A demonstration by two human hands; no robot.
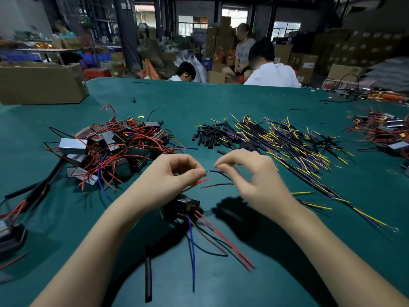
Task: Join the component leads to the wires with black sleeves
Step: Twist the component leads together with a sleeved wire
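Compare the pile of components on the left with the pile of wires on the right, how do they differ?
The component pile is a heap of boxy black and grey blocks; the wire pile is long thin strands fanned out nearly flat. The component pile trails mostly red leads; the wire pile shows yellow and purple ends out of black sleeves. Short loose black sleeves lie at the wire pile's left edge, none by the component pile. Both rest on the green table.

The surface (pixel 221 103) is matt green, smooth. At ten o'clock, component blocks (pixel 73 146) show shiny silver metal faces amid glossy red plastic-coated leads (pixel 124 138). Matt black sleeves (pixel 207 138) lie at twelve; brown cardboard box (pixel 42 84) far left.
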